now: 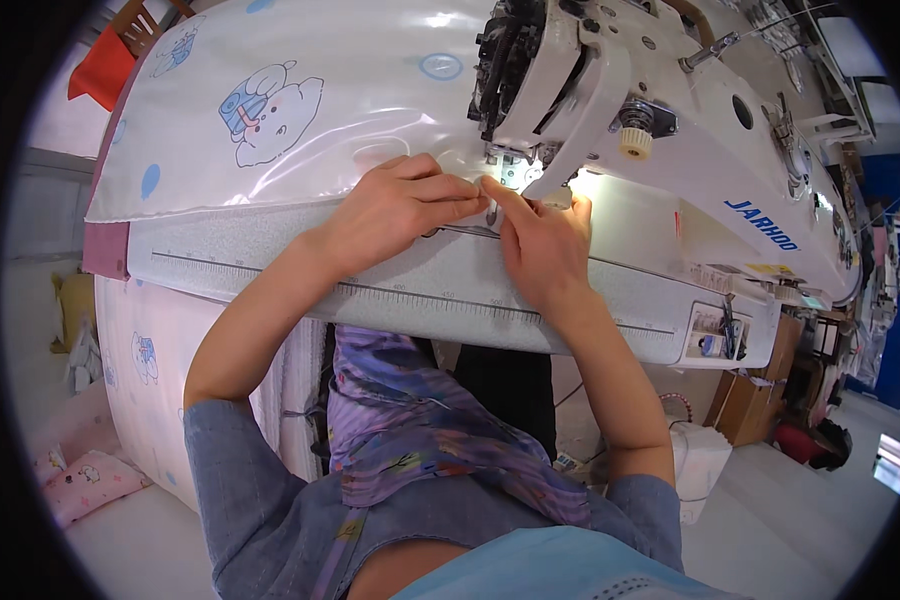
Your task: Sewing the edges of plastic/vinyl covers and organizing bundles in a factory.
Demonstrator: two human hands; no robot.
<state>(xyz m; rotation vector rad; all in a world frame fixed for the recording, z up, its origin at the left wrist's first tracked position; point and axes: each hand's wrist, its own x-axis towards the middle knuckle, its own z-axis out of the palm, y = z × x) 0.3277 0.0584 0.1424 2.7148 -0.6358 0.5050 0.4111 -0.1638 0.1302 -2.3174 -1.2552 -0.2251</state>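
Observation:
A white glossy fabric (360,110) printed with blue and white cartoon animals lies over the sewing machine bed, its near edge running under my left hand. My left hand (395,205) is closed, thumb and fingers pinched at that edge just left of the presser foot area. My right hand (550,245) meets its fingertips there; one finger points to the left, the others bend toward the lit needle area (515,172). What lies between the right fingertips is hidden. Above both hands stands the white sewing machine head (610,90).
A ruled scale runs along the bed's front edge (410,297). A small tray (715,335) with tools is set into its right end. More printed fabric (145,370) hangs at left. A cardboard box (755,405) and a white box (700,465) stand at right. An orange-red chair (105,68) is far left.

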